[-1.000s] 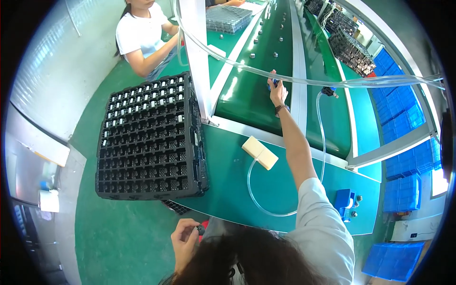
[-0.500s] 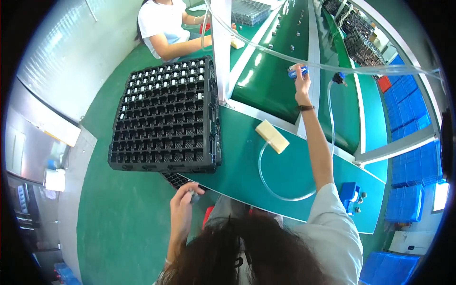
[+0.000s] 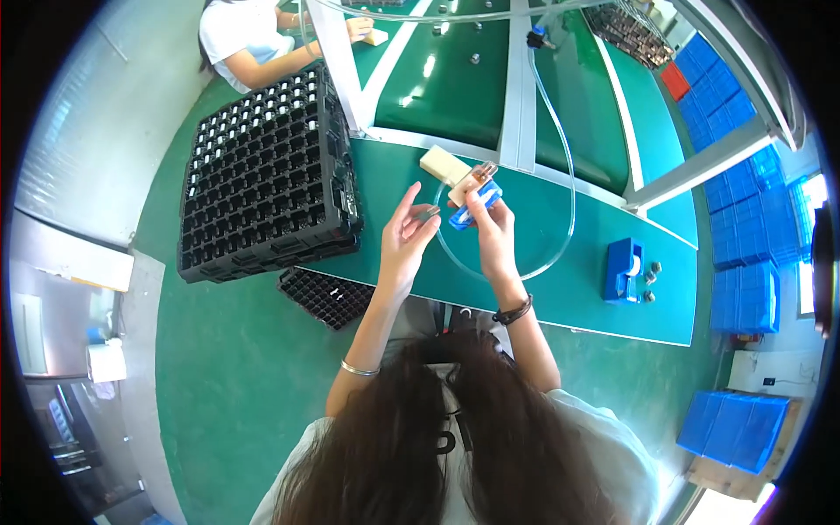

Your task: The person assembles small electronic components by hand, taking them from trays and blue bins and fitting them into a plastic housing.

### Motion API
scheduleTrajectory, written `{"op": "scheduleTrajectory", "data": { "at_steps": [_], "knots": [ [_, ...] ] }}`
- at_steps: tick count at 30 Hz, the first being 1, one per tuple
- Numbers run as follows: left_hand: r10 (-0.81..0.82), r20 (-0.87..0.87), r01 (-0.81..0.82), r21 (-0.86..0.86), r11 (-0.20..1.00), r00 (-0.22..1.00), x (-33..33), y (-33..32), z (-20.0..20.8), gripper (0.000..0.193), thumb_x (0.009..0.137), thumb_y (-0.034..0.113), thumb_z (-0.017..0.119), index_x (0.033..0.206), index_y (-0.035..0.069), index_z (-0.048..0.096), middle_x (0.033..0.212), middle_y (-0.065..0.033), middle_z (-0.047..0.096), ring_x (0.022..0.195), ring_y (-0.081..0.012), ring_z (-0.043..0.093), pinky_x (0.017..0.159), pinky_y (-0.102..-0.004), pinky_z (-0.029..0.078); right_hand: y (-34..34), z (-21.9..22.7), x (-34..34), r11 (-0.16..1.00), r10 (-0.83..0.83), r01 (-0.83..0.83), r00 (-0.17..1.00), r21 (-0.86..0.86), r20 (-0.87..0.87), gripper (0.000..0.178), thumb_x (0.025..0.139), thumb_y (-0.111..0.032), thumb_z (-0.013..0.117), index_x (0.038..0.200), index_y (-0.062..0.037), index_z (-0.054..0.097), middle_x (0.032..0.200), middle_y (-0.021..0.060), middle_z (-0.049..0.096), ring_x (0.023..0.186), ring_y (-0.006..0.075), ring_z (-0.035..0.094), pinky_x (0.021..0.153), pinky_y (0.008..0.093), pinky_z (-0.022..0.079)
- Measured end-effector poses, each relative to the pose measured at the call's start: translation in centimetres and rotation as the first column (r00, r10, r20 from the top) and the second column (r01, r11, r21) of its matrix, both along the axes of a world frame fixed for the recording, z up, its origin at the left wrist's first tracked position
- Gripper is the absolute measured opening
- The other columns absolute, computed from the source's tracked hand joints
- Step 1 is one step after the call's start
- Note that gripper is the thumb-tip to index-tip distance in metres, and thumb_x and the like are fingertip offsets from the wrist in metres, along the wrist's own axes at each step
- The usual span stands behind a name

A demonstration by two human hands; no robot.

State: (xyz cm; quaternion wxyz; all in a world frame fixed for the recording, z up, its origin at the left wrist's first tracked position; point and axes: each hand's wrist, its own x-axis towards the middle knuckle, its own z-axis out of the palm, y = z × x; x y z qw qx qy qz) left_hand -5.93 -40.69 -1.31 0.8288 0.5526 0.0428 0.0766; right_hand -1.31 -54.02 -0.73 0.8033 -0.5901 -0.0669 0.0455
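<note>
Both of my hands are close together above the green bench (image 3: 407, 162). My left hand (image 3: 404, 245) pinches a small grey metal part (image 3: 427, 213) between thumb and fingers. In my right hand (image 3: 494, 232) is a blue plastic piece (image 3: 469, 215) that looks like a small hand tool. A shiny coppery metal part (image 3: 484, 171) shows at my right fingertips, and whether it is joined to the blue piece I cannot tell. Just beyond the hands lies a pale yellow block (image 3: 442, 164), partly covered by the right-hand items. A clear tube (image 3: 570, 197) curves around behind my right hand.
A stacked black compartment tray (image 3: 254, 175), partly filled with white-topped parts, stands left. Another black tray (image 3: 324, 296) sits lower. A blue dispenser (image 3: 619, 271) and small metal parts (image 3: 651, 278) are right. Beyond are a conveyor belt (image 3: 446, 96), metal frame (image 3: 518, 114) and a co-worker (image 3: 241, 44).
My right hand has drawn back from over the conveyor to the bench with the blue piece. My left hand has risen from below the bench edge toward it. The view has shifted.
</note>
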Motion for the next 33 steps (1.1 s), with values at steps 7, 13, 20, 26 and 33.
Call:
{"op": "scheduleTrajectory", "data": {
  "at_steps": [7,13,20,26,33],
  "knots": [
    [0.083,-0.065,-0.086,-0.045,0.995,0.994,-1.8,-1.8,-0.8,0.029,0.077,0.001,0.068,0.105,-0.002,0.06,0.096,-0.0069,0.061,0.088,-0.0104,0.057,0.078,-0.0207,0.044,-0.3,-0.9,-3.2,0.998,-0.052,0.054,0.997,0.038,-0.048,0.028,0.087,-0.023,0.059,0.103,0.0003,0.059,0.089,0.0012,0.061,0.079,0.0059,0.053,0.069,0.0211,0.043],
    [0.137,-0.043,-0.14,-0.076,0.987,0.99,-2.2,-2.0,-1.9,0.034,0.079,0.001,0.065,0.112,-0.002,0.058,0.095,-0.008,0.062,0.086,-0.0101,0.058,0.077,-0.0206,0.045,-0.1,-1.0,-3.6,0.996,-0.054,0.06,0.995,0.063,-0.09,0.027,0.087,-0.02,0.059,0.104,0.0006,0.058,0.089,0.0016,0.062,0.078,0.0058,0.055,0.068,0.021,0.044],
    [0.151,-0.088,-0.158,-0.088,0.983,0.985,-2.5,-1.6,-0.8,0.038,0.08,0.002,0.065,0.115,-0.002,0.053,0.094,-0.0096,0.062,0.087,-0.0114,0.058,0.077,-0.0214,0.046,0.0,-0.8,-3.9,0.999,-0.031,0.034,0.994,0.031,-0.106,0.033,0.088,-0.032,0.057,0.103,-0.0021,0.059,0.086,-0.0008,0.06,0.074,0.004,0.05,0.065,0.0201,0.038],
    [0.191,-0.123,-0.211,-0.176,0.962,0.974,-2.9,-1.9,-0.9,0.035,0.081,0.004,0.065,0.113,-0.001,0.055,0.097,-0.0086,0.059,0.086,-0.0125,0.058,0.078,-0.0227,0.047,0.2,-1.0,-4.4,0.997,-0.033,0.042,0.99,0.067,-0.139,0.033,0.088,-0.031,0.058,0.104,-0.0024,0.058,0.089,-0.0005,0.06,0.077,0.0043,0.052,0.067,0.02,0.041],
    [0.184,-0.086,-0.194,-0.131,0.972,0.979,-3.2,-1.8,-0.7,0.031,0.081,0.004,0.065,0.11,-0.002,0.057,0.097,-0.007,0.059,0.088,-0.0123,0.058,0.078,-0.0225,0.047,0.2,-2.3,-4.7,0.986,-0.048,0.076,0.982,0.148,-0.184,0.028,0.09,-0.026,0.056,0.106,-0.0031,0.056,0.093,0.0007,0.06,0.081,0.0061,0.055,0.071,0.0217,0.044]
  ]
}}
